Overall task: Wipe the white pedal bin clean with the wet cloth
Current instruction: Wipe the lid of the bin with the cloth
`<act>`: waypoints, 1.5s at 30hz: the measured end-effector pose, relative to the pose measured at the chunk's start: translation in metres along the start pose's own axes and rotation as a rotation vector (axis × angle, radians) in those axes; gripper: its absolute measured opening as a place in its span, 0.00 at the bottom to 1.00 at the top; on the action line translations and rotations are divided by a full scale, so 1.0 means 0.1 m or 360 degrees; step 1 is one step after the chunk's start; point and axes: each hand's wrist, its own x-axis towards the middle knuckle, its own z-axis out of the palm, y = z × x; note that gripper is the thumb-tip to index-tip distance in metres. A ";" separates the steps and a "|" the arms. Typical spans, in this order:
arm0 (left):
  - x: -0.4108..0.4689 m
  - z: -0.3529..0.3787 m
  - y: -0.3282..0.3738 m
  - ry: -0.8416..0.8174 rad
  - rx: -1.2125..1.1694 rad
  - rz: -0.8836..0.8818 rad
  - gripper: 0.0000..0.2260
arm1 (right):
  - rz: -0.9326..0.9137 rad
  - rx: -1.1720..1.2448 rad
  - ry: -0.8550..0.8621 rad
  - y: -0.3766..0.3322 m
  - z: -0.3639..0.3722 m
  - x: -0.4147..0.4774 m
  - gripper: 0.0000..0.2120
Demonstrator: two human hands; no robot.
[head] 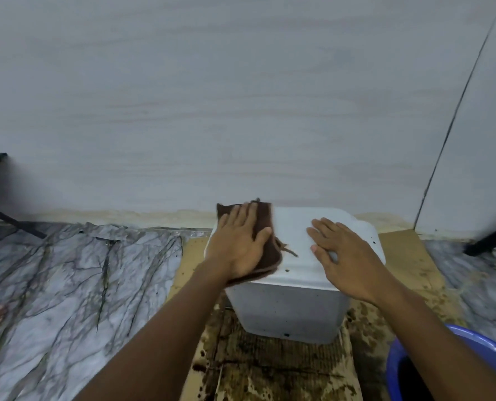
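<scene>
While atop the bin (291, 312), left hand (238, 246) flat over cloth (271, 257).

A pale grey wall (241, 96) with faint wood grain fills everything beyond the left hand (238, 244), and it is lit softly and evenly. Far to the right of the right hand (348, 256), the wall is cut by a thin dark seam (458, 112), slanted down towards the floor. Along the wall's foot a yellowish, stained strip (125, 215) can be made out. Left of the left hand, the floor is covered by grey marble-patterned sheeting (67, 279). Nearer than both hands, brown cardboard (270, 371) is laid, blotched with dark stains. A dark furniture leg (12, 220) is caught at the far left, and a second leg (493, 238) at the far right.
</scene>
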 end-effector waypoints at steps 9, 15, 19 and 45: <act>-0.39 0.18 0.28 0.0107 0.0143 0.0404 0.32 | 0.0004 0.0005 0.0013 0.04 0.00 -0.01 0.23; -0.27 0.03 -0.18 0.0031 0.0145 0.0666 0.36 | -0.0004 0.0038 0.0003 0.06 0.00 0.00 0.23; -0.36 0.06 -0.44 0.0123 0.0151 0.0518 0.36 | -0.0008 0.0046 -0.0013 0.05 0.03 0.00 0.24; -0.22 0.22 0.22 0.0277 0.0165 0.0669 0.35 | -0.0048 0.0029 0.0022 0.10 -0.01 -0.02 0.24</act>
